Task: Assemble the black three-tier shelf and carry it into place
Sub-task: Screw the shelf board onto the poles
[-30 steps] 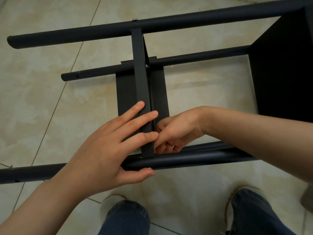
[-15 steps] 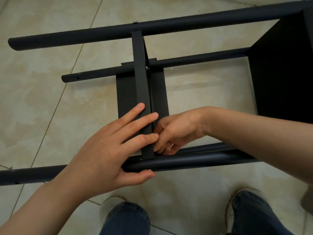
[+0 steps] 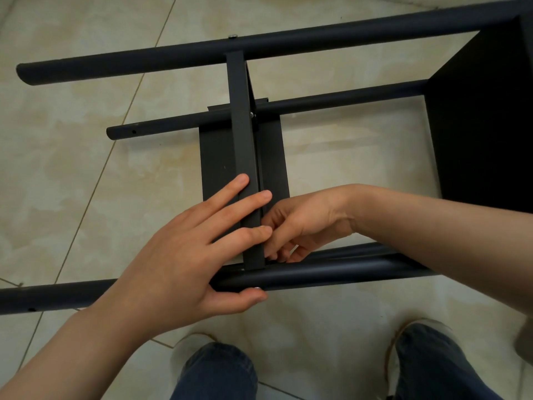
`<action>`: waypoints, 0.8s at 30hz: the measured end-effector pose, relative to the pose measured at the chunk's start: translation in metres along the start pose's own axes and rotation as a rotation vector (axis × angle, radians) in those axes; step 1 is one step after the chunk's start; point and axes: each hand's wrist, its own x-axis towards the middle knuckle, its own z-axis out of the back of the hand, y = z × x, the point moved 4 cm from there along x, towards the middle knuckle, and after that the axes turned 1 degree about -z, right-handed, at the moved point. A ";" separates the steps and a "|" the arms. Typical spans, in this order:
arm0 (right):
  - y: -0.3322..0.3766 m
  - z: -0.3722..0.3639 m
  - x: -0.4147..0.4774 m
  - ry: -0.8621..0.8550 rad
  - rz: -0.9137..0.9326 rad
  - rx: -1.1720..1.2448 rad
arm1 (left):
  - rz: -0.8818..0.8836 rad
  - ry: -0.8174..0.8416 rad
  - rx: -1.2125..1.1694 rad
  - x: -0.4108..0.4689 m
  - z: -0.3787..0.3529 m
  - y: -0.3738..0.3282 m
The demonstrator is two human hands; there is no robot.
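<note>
Shelf assembly under way on a tiled floor [image 3: 86, 168]: the black shelf [image 3: 340, 103] lies on its side across the middle of the view, its open tube ends toward 9 o'clock and a fitted tier [image 3: 478, 134] at 3 o'clock. The person's left hand [image 3: 178, 255], its grip spread, lays straight fingers flat on the tier rail [image 3: 245, 145], thumb braced against the near tube [image 3: 331, 274], just toward 6 o'clock of centre. The right hand [image 3: 302, 223] reaches in from 3 o'clock, fingers curled tight at the foot of the rail where it meets that tube; what they pinch, if anything, is hidden. A screw head [image 3: 233, 36] shows at 12 o'clock, where the rail's far end meets the far tube [image 3: 144, 60].

The painted metal frame looks stiff and probably light enough for one person, though the smooth tubes may slip and a half-fastened tier could swing. The tubes beside a bolted tier seem the soundest hold, not the thin panel lips.

Little differs from a second ago: the left hand's place is unchanged, and the right fingertips have shifted only slightly at the same joint.
</note>
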 end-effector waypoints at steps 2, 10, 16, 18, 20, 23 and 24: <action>0.000 0.001 0.001 -0.005 0.001 -0.006 | 0.000 -0.001 -0.007 0.000 0.000 0.000; 0.002 -0.005 0.003 0.005 -0.042 -0.013 | -0.006 -0.007 -0.004 0.000 -0.001 0.001; 0.008 -0.003 0.000 -0.030 -0.080 -0.050 | -0.011 -0.008 0.015 -0.001 -0.001 0.001; 0.009 -0.003 -0.004 -0.052 -0.050 -0.080 | -0.006 -0.007 0.019 -0.002 -0.001 0.001; 0.009 -0.002 -0.011 -0.060 -0.022 -0.098 | -0.001 -0.007 0.030 -0.003 -0.001 0.000; 0.011 -0.001 -0.026 -0.094 0.024 -0.132 | 0.000 -0.018 0.053 -0.004 -0.001 -0.002; 0.011 -0.002 -0.031 -0.108 0.033 -0.145 | 0.000 -0.022 0.057 -0.005 -0.001 -0.002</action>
